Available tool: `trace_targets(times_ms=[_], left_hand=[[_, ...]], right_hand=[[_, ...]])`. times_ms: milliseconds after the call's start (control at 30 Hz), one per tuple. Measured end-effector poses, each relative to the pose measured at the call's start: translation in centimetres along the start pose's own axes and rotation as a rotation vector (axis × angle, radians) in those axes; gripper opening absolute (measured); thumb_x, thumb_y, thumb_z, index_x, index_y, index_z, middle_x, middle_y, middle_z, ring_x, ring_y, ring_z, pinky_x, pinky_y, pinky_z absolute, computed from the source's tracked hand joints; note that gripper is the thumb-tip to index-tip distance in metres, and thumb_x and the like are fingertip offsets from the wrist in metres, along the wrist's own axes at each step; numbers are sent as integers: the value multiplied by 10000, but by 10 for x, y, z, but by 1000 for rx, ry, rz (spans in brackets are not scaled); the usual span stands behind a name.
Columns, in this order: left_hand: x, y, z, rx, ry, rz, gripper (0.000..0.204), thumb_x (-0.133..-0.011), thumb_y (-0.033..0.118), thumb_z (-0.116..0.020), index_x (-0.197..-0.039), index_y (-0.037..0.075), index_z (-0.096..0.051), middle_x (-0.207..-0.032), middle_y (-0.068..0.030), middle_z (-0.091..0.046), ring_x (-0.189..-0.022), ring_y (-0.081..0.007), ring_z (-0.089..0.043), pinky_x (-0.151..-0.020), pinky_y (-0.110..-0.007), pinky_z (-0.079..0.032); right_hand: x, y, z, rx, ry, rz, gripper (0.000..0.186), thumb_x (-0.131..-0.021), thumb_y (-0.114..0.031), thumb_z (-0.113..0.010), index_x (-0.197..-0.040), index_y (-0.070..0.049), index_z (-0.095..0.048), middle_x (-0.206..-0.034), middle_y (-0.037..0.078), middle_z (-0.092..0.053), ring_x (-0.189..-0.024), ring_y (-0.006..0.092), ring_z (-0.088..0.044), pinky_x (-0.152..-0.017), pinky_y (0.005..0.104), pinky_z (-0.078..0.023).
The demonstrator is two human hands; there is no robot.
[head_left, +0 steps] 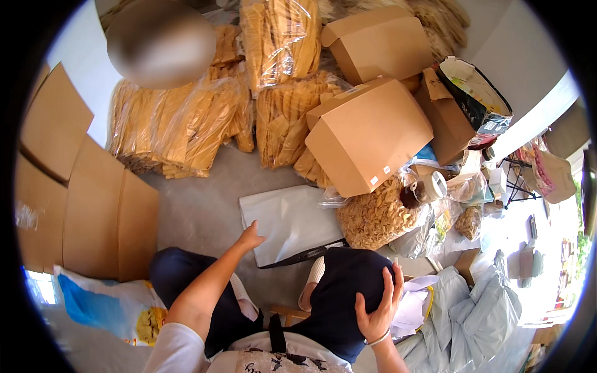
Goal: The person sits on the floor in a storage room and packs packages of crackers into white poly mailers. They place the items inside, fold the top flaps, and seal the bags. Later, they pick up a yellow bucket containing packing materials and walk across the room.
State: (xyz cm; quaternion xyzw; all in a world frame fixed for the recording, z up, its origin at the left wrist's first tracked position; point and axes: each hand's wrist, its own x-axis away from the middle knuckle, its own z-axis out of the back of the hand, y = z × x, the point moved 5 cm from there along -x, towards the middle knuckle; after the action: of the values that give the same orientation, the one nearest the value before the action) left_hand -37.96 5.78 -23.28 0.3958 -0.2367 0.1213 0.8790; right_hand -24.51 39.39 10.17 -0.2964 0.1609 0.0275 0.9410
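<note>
A flat, silvery-white plastic mailing bag [292,217] with a black strip along its near edge lies on the grey floor before my feet. My left hand [250,237] is over the bag's left edge, thumb and a finger stretched apart, with nothing visible in it; whether it touches the bag I cannot tell. On my right knee [354,280] rests my right hand [379,311], its fingers spread and holding nothing. Beside that hand lie crumpled white papers [413,304] with a yellow edge.
Clear bags of tan dried strips [180,124] are stacked ahead. Large cardboard cartons stand at left [93,205] and ahead right [373,137]. A bag of curled dried pieces [373,214] has a lidded jar [429,188] on it. Grey plastic bags [460,317] lie at right.
</note>
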Motion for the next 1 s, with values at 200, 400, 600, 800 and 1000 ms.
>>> trace_targets(times_ms=[200,400,600,800,1000], left_hand=[[-76,-46,3,-132,218,-148,956,-683,161,-718,-1431,10,-143,-1466,-236,-203,-1378,-341,-169,-1132,-376,-165],[-133,-17,13,-298,180,-47,970,-679,184,-757,-1421,11,-157,-1488,-234,-117,-1382,-382,-104,-1132,-397,-162],[-182,-21,9,-473,42,-65,1089,-579,300,-828,-1422,48,-185,-1483,-206,-171,-1377,-375,-135,-1117,-458,-187],[-161,-3,13,-521,-7,146,1114,-517,371,-848,-1420,115,-250,-1441,-138,-321,-1342,-333,-259,-1077,-588,-119],[-150,-13,-12,-354,-519,35,644,-516,321,-833,-1053,24,-638,-957,-160,-667,-898,-311,-636,-859,-421,-473]], right_hand=[[-15,4,-6,-13,-28,16,643,-642,-204,-722,-1213,-23,-490,-1290,249,-415,-1210,448,-395,-1006,521,-315],[-24,6,-5,-6,-22,-38,608,-645,-240,-726,-1178,-36,-516,-1250,265,-453,-1182,454,-432,-980,518,-345],[-30,17,-6,-23,-13,-41,615,-653,-279,-725,-1178,-42,-510,-1232,275,-464,-1170,457,-445,-968,528,-355],[-33,23,-7,-14,-1,-63,600,-655,-287,-728,-1167,-49,-524,-1216,273,-484,-1146,463,-467,-956,533,-364],[-28,28,-3,-62,-2,-94,581,-632,-260,-748,-1142,-55,-561,-1222,247,-495,-1153,450,-468,-951,511,-378]])
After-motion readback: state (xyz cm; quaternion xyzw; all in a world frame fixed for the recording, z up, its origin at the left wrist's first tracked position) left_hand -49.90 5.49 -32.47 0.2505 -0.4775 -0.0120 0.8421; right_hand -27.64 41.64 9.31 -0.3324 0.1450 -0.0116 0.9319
